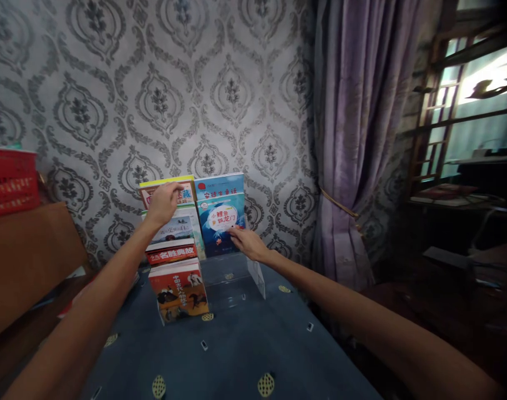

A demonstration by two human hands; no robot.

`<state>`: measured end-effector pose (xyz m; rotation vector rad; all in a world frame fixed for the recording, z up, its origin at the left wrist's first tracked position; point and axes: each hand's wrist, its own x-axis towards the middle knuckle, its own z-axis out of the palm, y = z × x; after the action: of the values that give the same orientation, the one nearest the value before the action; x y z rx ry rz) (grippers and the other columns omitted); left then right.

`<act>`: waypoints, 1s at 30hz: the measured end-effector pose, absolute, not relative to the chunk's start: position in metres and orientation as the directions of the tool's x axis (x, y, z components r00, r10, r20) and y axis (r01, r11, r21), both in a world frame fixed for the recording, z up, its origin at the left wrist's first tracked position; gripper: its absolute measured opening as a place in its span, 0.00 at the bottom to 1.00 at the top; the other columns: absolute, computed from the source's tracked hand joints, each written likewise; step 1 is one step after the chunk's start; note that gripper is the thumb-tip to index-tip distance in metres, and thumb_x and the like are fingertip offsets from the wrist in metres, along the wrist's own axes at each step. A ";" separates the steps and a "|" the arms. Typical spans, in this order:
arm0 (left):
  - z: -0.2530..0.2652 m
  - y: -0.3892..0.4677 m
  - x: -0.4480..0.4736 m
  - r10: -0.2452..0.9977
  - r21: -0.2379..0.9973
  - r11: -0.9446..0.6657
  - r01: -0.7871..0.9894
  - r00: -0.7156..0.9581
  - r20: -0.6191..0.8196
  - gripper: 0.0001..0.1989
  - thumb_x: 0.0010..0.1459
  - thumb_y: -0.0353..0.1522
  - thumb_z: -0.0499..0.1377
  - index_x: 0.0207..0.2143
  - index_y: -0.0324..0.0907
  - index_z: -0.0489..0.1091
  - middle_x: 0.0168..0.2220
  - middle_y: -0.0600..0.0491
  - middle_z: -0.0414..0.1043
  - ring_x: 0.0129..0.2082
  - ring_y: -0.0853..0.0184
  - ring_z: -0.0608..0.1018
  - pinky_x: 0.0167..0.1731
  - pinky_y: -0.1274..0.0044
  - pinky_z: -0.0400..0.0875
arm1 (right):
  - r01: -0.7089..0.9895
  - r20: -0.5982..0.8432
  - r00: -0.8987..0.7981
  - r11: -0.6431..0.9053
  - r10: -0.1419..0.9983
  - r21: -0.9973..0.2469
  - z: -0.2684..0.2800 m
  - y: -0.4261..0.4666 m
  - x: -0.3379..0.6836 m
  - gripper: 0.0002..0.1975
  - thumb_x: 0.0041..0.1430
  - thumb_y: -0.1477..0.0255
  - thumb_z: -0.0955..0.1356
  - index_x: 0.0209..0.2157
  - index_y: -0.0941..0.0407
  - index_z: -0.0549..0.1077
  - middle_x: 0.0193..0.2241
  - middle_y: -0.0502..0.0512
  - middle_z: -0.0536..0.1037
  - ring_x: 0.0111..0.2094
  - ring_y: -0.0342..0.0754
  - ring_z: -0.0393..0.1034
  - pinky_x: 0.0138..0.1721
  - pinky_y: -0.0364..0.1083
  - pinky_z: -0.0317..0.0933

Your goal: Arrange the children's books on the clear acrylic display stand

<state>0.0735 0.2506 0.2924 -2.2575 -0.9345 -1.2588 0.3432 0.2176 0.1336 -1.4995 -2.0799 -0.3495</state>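
A clear plastic tiered book stand holds picture books in two columns. Pinched at its lower right edge by my right hand is a blue picture book, upright before another blue book. My left hand, fingers loosely bent, is over the brown-bordered book at the back left; whether it touches the cover is unclear. Below it stand a landscape-cover book, a red book and, lowest, an orange-red book. A pale green book edge shows between the columns.
The stand rests on a dark blue patterned tablecloth against a patterned wall. At left are a cardboard box and a red basket. A tied purple curtain hangs at right, beside a wooden lattice frame.
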 end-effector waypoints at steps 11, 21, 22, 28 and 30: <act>0.226 0.198 -0.003 0.518 0.235 -0.655 0.718 0.199 0.832 0.15 0.59 0.36 0.49 0.37 0.41 0.74 0.41 0.47 0.78 0.42 0.58 0.78 0.47 0.67 0.71 | 0.878 0.620 -0.303 0.464 0.724 -0.113 0.120 0.223 0.336 0.17 0.68 0.74 0.62 0.57 0.55 0.70 0.50 0.61 0.78 0.51 0.52 0.73 0.51 0.49 0.65; 0.170 0.178 -0.031 0.614 0.329 -0.602 0.728 0.159 0.773 0.16 0.61 0.38 0.49 0.38 0.43 0.74 0.40 0.48 0.78 0.41 0.59 0.78 0.42 0.70 0.72 | 0.873 0.702 -0.317 0.485 0.638 -0.047 0.104 0.230 0.340 0.18 0.65 0.78 0.62 0.55 0.55 0.71 0.49 0.61 0.78 0.52 0.54 0.70 0.54 0.54 0.64; 0.166 0.178 -0.032 0.614 0.325 -0.604 0.728 0.166 0.772 0.16 0.61 0.39 0.49 0.38 0.43 0.74 0.40 0.48 0.78 0.41 0.59 0.78 0.43 0.70 0.72 | 0.873 0.705 -0.320 0.486 0.633 -0.039 0.103 0.230 0.340 0.19 0.65 0.79 0.62 0.55 0.55 0.72 0.49 0.61 0.78 0.53 0.55 0.70 0.55 0.54 0.63; 0.142 0.173 -0.037 0.634 0.325 -0.592 0.738 0.176 0.753 0.16 0.62 0.38 0.49 0.38 0.42 0.74 0.39 0.48 0.78 0.42 0.59 0.77 0.45 0.69 0.71 | 0.887 0.694 -0.317 0.461 0.647 -0.025 0.103 0.221 0.337 0.19 0.64 0.79 0.61 0.53 0.56 0.74 0.50 0.63 0.78 0.54 0.58 0.68 0.55 0.56 0.62; 0.129 0.169 -0.041 0.667 0.350 -0.572 0.742 0.173 0.725 0.15 0.62 0.37 0.49 0.39 0.42 0.74 0.40 0.48 0.78 0.44 0.59 0.77 0.46 0.69 0.71 | 0.893 0.688 -0.317 0.449 0.653 -0.015 0.102 0.217 0.337 0.19 0.64 0.79 0.61 0.53 0.56 0.74 0.50 0.63 0.78 0.54 0.59 0.68 0.56 0.58 0.61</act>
<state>-0.0406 0.1685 0.1292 -2.3406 -1.4101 -1.3739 0.3368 0.2173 0.1017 -1.2875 -2.0755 -0.4957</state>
